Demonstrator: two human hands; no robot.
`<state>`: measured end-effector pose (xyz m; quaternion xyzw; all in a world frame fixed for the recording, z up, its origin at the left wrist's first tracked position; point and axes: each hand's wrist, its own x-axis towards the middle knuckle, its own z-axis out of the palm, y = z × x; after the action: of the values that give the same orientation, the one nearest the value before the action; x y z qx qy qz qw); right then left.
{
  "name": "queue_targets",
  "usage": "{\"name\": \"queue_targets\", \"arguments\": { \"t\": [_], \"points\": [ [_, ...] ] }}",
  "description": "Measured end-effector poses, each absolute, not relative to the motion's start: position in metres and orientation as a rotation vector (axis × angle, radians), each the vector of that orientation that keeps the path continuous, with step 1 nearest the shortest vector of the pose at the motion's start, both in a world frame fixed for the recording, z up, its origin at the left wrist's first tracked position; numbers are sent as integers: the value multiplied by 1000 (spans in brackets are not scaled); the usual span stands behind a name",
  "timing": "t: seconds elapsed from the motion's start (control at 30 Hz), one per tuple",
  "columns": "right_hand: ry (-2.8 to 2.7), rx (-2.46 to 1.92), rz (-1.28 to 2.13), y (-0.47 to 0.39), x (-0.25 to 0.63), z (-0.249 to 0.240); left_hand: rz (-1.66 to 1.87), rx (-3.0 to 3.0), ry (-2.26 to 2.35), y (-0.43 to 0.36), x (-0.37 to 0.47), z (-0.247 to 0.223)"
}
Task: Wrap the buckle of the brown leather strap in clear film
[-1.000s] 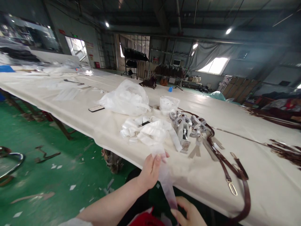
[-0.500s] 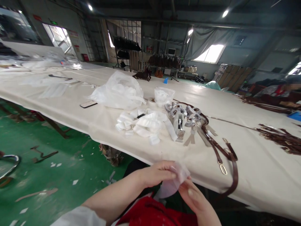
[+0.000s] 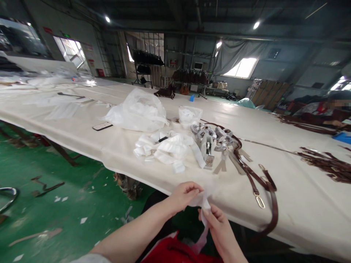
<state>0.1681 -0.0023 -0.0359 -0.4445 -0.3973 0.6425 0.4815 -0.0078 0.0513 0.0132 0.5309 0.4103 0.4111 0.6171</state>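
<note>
My left hand (image 3: 184, 198) pinches the upper edge of a thin, translucent white strip (image 3: 205, 204) just beyond the table's front edge. My right hand (image 3: 217, 225) grips the same strip lower down, thumb on top. The strip's lower end hangs toward my red apron (image 3: 182, 252). Past my hands on the table lies a loose heap of white strips (image 3: 172, 146). Beside the heap stands a grey tape dispenser (image 3: 208, 149), close to several wrapped rings or coils (image 3: 223, 137). A brown leather strap (image 3: 272, 204) with a gold-coloured loop droops over the table edge on the right.
A large clear bag (image 3: 137, 113) of white pieces and a smaller bag (image 3: 189, 116) stand behind the heap. A phone (image 3: 102, 126) lies left. More brown straps (image 3: 326, 162) lie at the right, where a person (image 3: 319, 109) sits. Scraps litter the green floor (image 3: 90, 204).
The sheet, earlier bunched between both hands, is now a narrower strip drawn out between them. My right hand has turned and its fingers have closed on the strip. The view tilted slightly up.
</note>
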Motion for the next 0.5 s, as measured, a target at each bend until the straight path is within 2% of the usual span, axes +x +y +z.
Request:
{"name": "queue_targets", "arguments": {
  "t": [0.07, 0.27, 0.5],
  "points": [
    [-896, -1141, 1456, 3, 175, -43, 1001, 1252, 1063, 55, -6, 5],
    [-1074, -1245, 1292, 7, 180, -53, 853, 1323, 792, 44, -1, 10],
    [-1028, -1251, 1254, -1, 168, -47, 1184, 1273, 1130, 48, -2, 13]
  ]
}}
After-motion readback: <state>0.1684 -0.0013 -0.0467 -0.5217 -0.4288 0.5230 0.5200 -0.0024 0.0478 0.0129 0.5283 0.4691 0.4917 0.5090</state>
